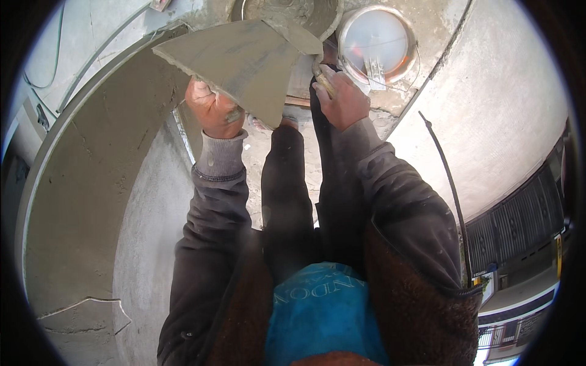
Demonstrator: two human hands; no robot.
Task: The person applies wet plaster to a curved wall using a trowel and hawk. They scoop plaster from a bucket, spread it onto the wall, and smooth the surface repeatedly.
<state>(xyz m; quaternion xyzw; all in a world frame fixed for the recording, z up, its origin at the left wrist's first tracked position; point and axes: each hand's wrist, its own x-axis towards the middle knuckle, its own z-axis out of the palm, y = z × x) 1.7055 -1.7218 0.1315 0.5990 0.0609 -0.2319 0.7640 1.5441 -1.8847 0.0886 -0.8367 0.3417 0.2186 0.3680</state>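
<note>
My left hand (215, 111) is closed at the near left edge of a plasterer's hawk (235, 67), a flat board smeared with grey mortar. Its fingers are partly hidden beneath the board. In my right hand (343, 100) is a trowel, gripped by its worn handle (325, 84). The mortar-coated trowel blade (297, 38) lies against the far right corner of the hawk. Beyond the hawk stands a bucket of mortar (337, 19), partly covered by the blade. Right of it is a bucket of cloudy water (375, 38) with a flat, mortar-stained tool (375, 73) in it.
A wall with grey, wet-looking plaster (79, 152) curves along my left, with a paler dry band (143, 232) beside it. A pale wall (500, 104) rises on the right, crossed by a thin dark rod or cable (447, 174). A hose (101, 64) runs at the upper left.
</note>
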